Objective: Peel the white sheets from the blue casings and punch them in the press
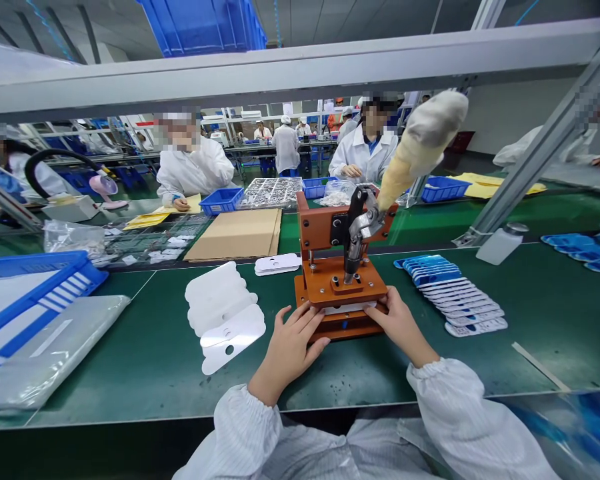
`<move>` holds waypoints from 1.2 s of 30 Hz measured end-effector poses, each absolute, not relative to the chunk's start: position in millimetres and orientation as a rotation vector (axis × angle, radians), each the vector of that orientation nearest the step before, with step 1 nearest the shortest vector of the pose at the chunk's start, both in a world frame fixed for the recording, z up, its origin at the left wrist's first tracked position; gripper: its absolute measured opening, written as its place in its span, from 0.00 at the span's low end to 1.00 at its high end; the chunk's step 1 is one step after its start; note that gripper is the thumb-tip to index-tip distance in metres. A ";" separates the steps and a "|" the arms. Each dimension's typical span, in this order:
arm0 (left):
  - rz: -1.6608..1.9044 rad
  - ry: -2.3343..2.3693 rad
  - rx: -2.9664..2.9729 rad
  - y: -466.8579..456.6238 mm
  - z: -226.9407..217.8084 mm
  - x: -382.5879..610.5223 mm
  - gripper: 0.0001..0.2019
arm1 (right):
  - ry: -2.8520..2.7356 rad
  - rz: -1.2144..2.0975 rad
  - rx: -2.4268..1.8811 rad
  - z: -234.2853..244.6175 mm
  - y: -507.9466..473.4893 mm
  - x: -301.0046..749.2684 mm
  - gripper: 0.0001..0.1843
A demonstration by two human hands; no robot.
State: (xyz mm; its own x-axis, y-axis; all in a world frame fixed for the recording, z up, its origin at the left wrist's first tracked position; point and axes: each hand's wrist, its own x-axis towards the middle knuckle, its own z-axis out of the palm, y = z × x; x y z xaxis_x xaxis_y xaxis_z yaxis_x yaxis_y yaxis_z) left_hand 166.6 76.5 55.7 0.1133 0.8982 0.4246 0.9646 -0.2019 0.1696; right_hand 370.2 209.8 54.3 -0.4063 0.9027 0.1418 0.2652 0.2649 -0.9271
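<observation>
In front of me stands a brown hand press (347,283) with a metal toggle clamp and a lever wrapped in pale cloth. A flat white piece (347,307) lies between its upper and lower plates, with only the front edge showing. My left hand (294,347) rests at the press's left front corner, fingers stretched out and touching the left end of the piece. At the opposite end, my right hand (400,325) has its thumb against the piece and its fingers at the side of the press, partly hidden. Overlapping white plastic sheets (220,300) lie left of the press.
Blue-and-white pieces (453,293) lie in an overlapping row at right, near a white bottle (503,243). Small white pieces (277,264) and cardboard (235,233) sit behind. A blue basket (75,287) is at left. An overhead metal beam (280,73) crosses above; co-workers sit opposite.
</observation>
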 end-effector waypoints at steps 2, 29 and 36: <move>-0.672 -1.889 -2.233 76.5 56.3 166.7 0.20 | -1.853 1.103 -1.055 54.2 209.4 369.2 0.19; -0.539 -1.852 -2.065 89.5 67.5 192.9 0.18 | -1.550 1.275 -0.957 37.2 218.6 352.3 0.18; -0.501 -1.815 -1.992 92.9 64.7 205.5 0.25 | -1.376 1.294 -0.976 41.1 209.8 349.1 0.19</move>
State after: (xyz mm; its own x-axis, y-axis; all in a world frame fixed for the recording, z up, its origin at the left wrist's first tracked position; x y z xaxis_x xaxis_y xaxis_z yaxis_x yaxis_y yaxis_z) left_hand 205.5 92.9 64.7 0.0935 0.8530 0.5134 0.9956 -0.0786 -0.0507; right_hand 349.1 209.8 41.1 -0.2053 0.9709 0.1230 -0.0631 0.1123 -0.9917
